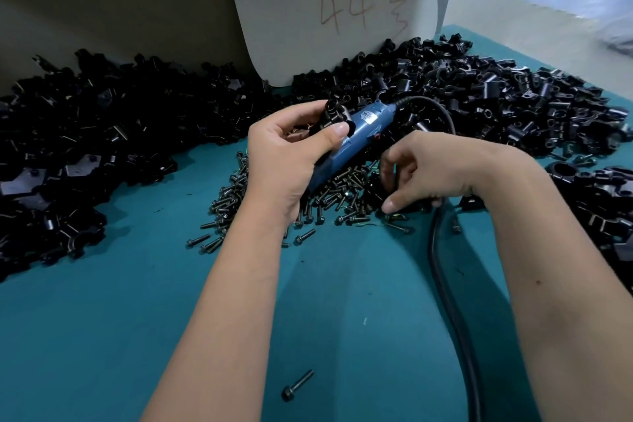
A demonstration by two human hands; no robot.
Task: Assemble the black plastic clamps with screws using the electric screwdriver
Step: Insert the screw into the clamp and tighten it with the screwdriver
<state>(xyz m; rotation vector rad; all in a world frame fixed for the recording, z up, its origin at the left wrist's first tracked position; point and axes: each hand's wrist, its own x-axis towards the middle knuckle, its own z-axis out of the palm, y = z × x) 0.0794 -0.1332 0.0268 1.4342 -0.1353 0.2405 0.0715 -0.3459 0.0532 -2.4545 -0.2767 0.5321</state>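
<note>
The left hand (287,154) grips a black plastic clamp (334,115) between curled fingers and thumb, lifted above the table. The right hand (421,171) reaches down with curled fingers into the heap of screws (342,188); its fingertips (388,205) touch the pile, but whether they already pinch a screw cannot be told. The blue electric screwdriver (346,144) lies slanted across the screws, between the 2 hands and partly behind the left one, its black cable (445,271) trailing toward the viewer. This looks like the fetching step: 1 clamp in hand, a screw being sought. Next, the screw must be seated in the clamp's hole, then the right hand must take up the driver. Piles of loose clamps (479,92) spread behind on the teal table (102,319); 1 stray screw (297,385) lies near.
</note>
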